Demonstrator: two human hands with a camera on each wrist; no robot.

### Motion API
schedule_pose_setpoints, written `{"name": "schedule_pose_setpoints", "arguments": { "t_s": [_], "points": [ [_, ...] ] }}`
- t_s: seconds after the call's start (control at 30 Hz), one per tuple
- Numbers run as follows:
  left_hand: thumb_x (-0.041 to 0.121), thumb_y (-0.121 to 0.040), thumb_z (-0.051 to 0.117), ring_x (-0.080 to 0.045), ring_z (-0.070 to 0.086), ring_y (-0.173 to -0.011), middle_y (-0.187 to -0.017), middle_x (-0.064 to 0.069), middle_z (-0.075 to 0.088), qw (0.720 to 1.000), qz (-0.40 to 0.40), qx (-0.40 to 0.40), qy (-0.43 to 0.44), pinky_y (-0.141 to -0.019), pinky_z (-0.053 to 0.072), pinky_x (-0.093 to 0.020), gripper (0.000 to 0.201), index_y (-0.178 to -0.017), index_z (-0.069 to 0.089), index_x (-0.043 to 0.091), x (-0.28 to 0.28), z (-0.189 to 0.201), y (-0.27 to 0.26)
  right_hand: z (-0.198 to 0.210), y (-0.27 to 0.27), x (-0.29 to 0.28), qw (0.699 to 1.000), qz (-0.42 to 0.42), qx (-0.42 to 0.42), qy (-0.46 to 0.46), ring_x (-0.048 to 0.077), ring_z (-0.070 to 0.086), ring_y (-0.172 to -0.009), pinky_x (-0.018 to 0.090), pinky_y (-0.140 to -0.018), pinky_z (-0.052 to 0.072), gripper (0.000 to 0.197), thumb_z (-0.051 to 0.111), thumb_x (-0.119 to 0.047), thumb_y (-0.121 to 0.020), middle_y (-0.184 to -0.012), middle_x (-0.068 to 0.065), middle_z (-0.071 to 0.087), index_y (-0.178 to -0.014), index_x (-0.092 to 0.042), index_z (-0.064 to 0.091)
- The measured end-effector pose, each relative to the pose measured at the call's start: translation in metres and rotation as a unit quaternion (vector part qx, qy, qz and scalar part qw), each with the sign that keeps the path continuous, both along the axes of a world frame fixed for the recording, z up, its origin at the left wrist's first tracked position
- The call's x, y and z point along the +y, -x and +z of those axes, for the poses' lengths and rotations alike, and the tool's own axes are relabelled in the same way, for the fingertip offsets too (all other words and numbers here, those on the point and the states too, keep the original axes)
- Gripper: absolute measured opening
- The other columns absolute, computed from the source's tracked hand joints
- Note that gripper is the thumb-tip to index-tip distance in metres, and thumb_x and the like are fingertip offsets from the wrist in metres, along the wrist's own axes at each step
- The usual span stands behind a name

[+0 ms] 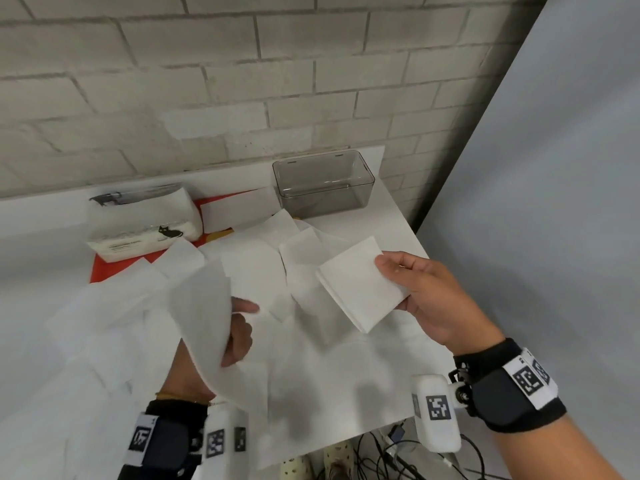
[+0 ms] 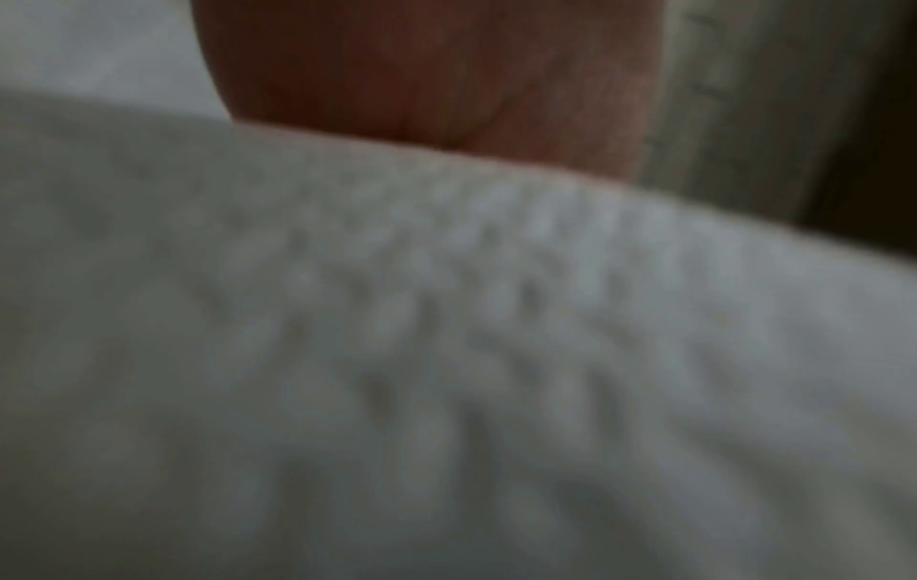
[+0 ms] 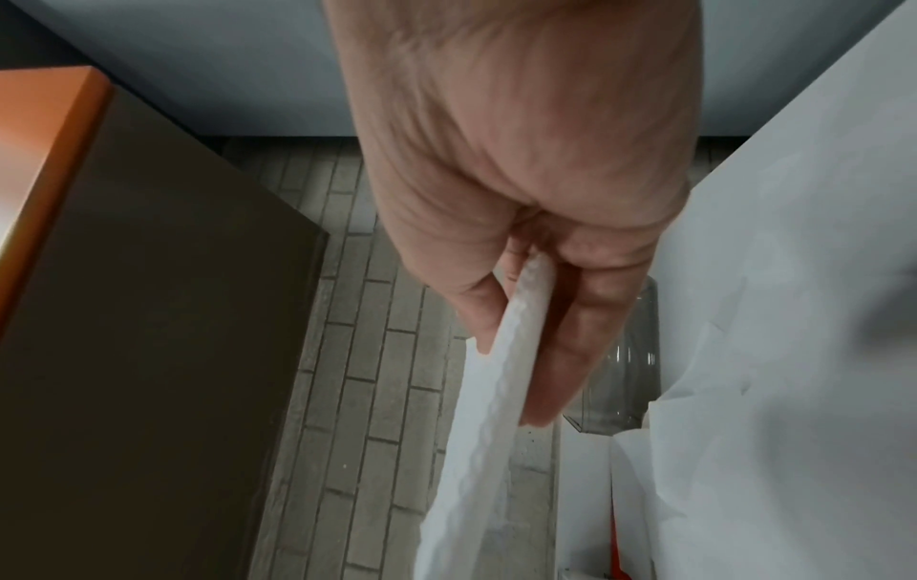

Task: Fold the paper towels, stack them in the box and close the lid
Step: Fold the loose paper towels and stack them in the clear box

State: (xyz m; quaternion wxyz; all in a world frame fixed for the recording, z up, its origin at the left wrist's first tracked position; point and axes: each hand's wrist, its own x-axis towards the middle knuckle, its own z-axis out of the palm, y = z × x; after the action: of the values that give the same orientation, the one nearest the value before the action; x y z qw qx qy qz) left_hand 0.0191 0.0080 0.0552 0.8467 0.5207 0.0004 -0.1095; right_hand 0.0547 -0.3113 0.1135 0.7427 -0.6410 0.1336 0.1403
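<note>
My right hand [image 1: 398, 282] pinches a folded square paper towel [image 1: 360, 285] by its right edge, held above the table; in the right wrist view the folded towel [image 3: 481, 412] sits edge-on between thumb and fingers [image 3: 561, 353]. My left hand [image 1: 239, 327] grips a loose unfolded towel [image 1: 204, 317] that drapes over it; the left wrist view shows only blurred towel [image 2: 446, 372] and skin. The clear grey box [image 1: 323, 183] stands open and empty at the back right of the table. Several unfolded towels [image 1: 256, 271] lie spread across the table.
A white tissue pack [image 1: 145, 223] with a cat print lies at the back left on a red sheet [image 1: 104, 268]. A white flat piece [image 1: 235, 209] lies left of the box. The table edge [image 1: 412, 223] runs along the right; cables [image 1: 391, 452] lie on the floor below.
</note>
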Motion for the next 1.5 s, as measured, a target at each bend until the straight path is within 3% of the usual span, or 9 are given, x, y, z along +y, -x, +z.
{"name": "schedule_pose_setpoints", "arguments": {
  "t_s": [0.13, 0.53, 0.67, 0.8, 0.87, 1.0, 1.07, 1.3, 1.5],
  "points": [
    [0.044, -0.092, 0.074, -0.013, 0.057, -0.053, -0.059, 0.000, 0.067, 0.943, -0.058, -0.021, -0.326, -0.066, 0.047, -0.023, 0.014, -0.095, 0.085, 0.037, -0.028, 0.020, 0.007, -0.003, 0.000, 0.013, 1.000, 0.013, -0.002, -0.003, 0.015, 0.072, -0.093, 0.034, -0.079, 0.056, 0.021, 0.069, -0.023, -0.098, -0.106, 0.005, 0.079, -0.116, -0.013, 0.074],
    [0.036, -0.101, 0.063, -0.010, 0.052, -0.060, -0.064, 0.004, 0.059, 0.966, -0.060, 0.059, -0.244, -0.062, 0.042, -0.024, 0.045, -0.060, 0.068, 0.018, -0.062, 0.035, 0.007, -0.001, 0.005, 0.038, 0.994, -0.020, -0.088, 0.059, 0.018, 0.076, -0.088, 0.024, -0.064, 0.059, 0.017, 0.077, -0.017, -0.092, -0.096, 0.009, 0.082, -0.109, -0.017, 0.080],
    [0.039, -0.100, 0.064, -0.019, 0.055, -0.072, -0.075, -0.006, 0.063, 0.969, -0.040, 0.062, -0.234, -0.071, 0.042, -0.035, 0.048, -0.083, 0.067, -0.006, -0.059, 0.029, 0.008, -0.007, 0.006, 0.035, 0.994, -0.021, -0.100, 0.039, 0.014, 0.074, -0.103, 0.031, -0.087, 0.058, 0.018, 0.076, -0.012, -0.090, -0.110, 0.001, 0.081, -0.108, -0.012, 0.080],
    [0.032, -0.102, 0.063, -0.009, 0.040, -0.057, -0.057, 0.007, 0.044, 0.956, 0.002, -0.011, -0.293, -0.060, 0.036, -0.027, 0.051, -0.056, 0.050, 0.015, -0.048, 0.037, 0.004, -0.014, 0.011, 0.014, 0.994, 0.027, -0.105, 0.018, 0.025, 0.068, -0.123, 0.042, -0.105, 0.056, 0.026, 0.067, -0.016, -0.090, -0.131, 0.000, 0.073, -0.112, -0.003, 0.071],
    [0.036, -0.103, 0.062, -0.005, 0.038, -0.049, -0.049, 0.009, 0.040, 0.906, -0.003, -0.145, -0.399, -0.052, 0.034, -0.023, 0.052, -0.054, 0.050, 0.023, -0.039, 0.037, 0.001, -0.013, 0.014, 0.006, 0.993, 0.043, -0.107, 0.038, 0.026, 0.069, -0.121, 0.049, -0.109, 0.052, 0.028, 0.063, -0.017, -0.096, -0.132, 0.001, 0.072, -0.121, -0.005, 0.068],
    [0.050, -0.101, 0.052, -0.013, 0.064, -0.047, -0.059, 0.008, 0.072, 0.665, -0.005, -0.360, -0.654, -0.047, 0.051, -0.029, 0.033, -0.098, 0.082, 0.036, -0.026, 0.040, -0.001, 0.000, 0.019, 0.015, 0.985, 0.058, -0.137, 0.091, 0.014, 0.065, -0.125, 0.046, -0.113, 0.048, 0.050, 0.071, -0.040, -0.086, -0.136, -0.008, 0.069, -0.135, -0.030, 0.062],
    [0.050, -0.099, 0.052, -0.014, 0.065, -0.047, -0.060, 0.008, 0.073, 0.636, -0.001, -0.390, -0.666, -0.044, 0.051, -0.028, 0.033, -0.105, 0.083, 0.037, -0.030, 0.046, 0.001, 0.009, 0.021, 0.027, 0.970, 0.088, -0.176, 0.143, 0.004, 0.058, -0.131, 0.036, -0.113, 0.046, 0.060, 0.076, -0.044, -0.080, -0.141, -0.017, 0.063, -0.137, -0.039, 0.058],
    [0.034, -0.096, 0.072, -0.010, 0.030, -0.052, -0.054, -0.002, 0.030, 0.908, -0.047, -0.174, -0.378, -0.051, 0.028, -0.022, 0.057, -0.053, 0.040, 0.012, -0.034, 0.067, 0.002, 0.006, 0.008, 0.039, 0.942, 0.197, -0.172, 0.211, -0.003, 0.052, -0.136, 0.036, -0.120, 0.039, 0.097, 0.095, -0.033, -0.069, -0.143, -0.019, 0.061, -0.150, -0.046, 0.041],
    [0.037, -0.088, 0.074, -0.006, 0.028, -0.052, -0.056, 0.008, 0.029, 0.945, -0.110, -0.108, -0.290, -0.052, 0.028, -0.016, 0.056, -0.050, 0.040, 0.014, -0.027, 0.062, 0.008, -0.004, -0.003, 0.032, 0.934, 0.329, -0.102, 0.094, 0.018, 0.057, -0.136, 0.041, -0.117, 0.043, 0.082, 0.086, -0.008, -0.081, -0.145, -0.001, 0.063, -0.151, -0.025, 0.047]
  ]
}}
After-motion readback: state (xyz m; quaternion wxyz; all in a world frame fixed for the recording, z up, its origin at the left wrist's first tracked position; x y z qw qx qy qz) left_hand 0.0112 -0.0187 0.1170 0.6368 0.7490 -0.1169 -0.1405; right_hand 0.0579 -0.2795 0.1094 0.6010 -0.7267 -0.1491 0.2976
